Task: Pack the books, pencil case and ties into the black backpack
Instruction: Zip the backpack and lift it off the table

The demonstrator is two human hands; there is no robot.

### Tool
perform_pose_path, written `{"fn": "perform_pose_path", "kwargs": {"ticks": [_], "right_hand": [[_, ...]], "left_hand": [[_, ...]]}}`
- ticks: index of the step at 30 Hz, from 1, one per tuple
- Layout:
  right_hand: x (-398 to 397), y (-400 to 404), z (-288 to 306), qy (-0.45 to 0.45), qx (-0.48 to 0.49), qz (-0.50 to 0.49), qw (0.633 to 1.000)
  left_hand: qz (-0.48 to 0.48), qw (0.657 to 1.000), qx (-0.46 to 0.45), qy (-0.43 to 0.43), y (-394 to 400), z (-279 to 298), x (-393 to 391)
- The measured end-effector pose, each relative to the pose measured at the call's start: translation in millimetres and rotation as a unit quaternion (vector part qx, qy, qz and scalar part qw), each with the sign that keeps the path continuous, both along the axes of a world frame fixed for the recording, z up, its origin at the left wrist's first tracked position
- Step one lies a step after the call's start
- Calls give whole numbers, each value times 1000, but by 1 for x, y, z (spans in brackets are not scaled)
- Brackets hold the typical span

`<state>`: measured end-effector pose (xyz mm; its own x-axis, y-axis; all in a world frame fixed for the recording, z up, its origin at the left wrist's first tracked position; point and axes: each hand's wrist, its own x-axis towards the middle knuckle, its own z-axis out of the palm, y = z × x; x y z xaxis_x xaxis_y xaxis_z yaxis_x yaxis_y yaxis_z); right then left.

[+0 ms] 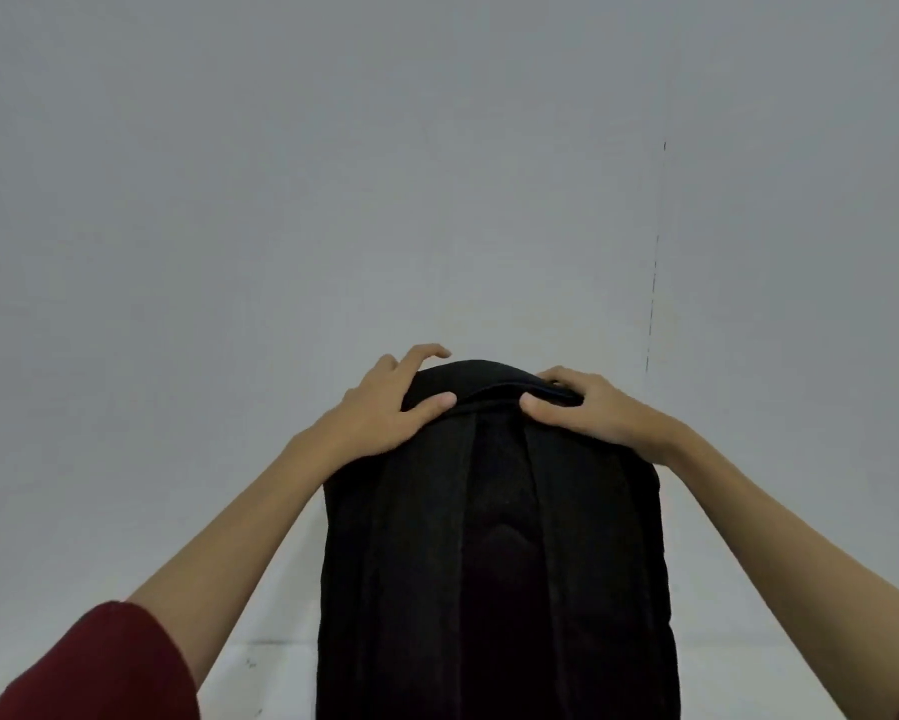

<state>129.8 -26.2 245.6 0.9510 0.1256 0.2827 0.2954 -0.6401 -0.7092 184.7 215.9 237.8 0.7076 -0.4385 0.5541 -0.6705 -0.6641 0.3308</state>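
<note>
The black backpack (494,537) stands upright in front of me, its back panel and shoulder straps facing me. My left hand (385,407) holds its top left corner, thumb pressed on the near side and fingers arched over the top. My right hand (587,407) grips the top right edge, thumb on the near side and fingers curled over the rim. Both forearms reach in from the lower corners. No books, pencil case or ties are in view, and I cannot see inside the backpack.
A plain grey wall (437,174) fills the background right behind the backpack. A strip of white surface (260,672) shows at the bottom beside the backpack. A dark red sleeve (89,667) covers my left upper arm.
</note>
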Motion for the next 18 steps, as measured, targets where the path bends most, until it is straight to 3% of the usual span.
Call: {"fn": "perform_pose_path", "kwargs": {"ticks": [3,5,7,10,12,15,18], "right_hand": [[6,-1,-12,-96,-80,-65,990],[11,7,-13,-175,-100,-103,974],[12,13,-9,-210,-73,-103,970],[5,3,-10,-194,32,-118,973],[2,-10,-26,-174,118,-168,963],[2,-21,-61,-85,198,-205,955],[2,-20,-88,-65,216,-217,950]], "left_hand": [[10,994,92,66,2,-6,1],[41,992,112,41,-1,-14,5],[61,996,67,-11,-4,-21,6],[57,988,-136,-56,-6,-25,0],[69,964,-255,-4,2,-28,1],[109,958,-219,149,14,-48,5],[145,941,-254,170,15,-70,7]]}}
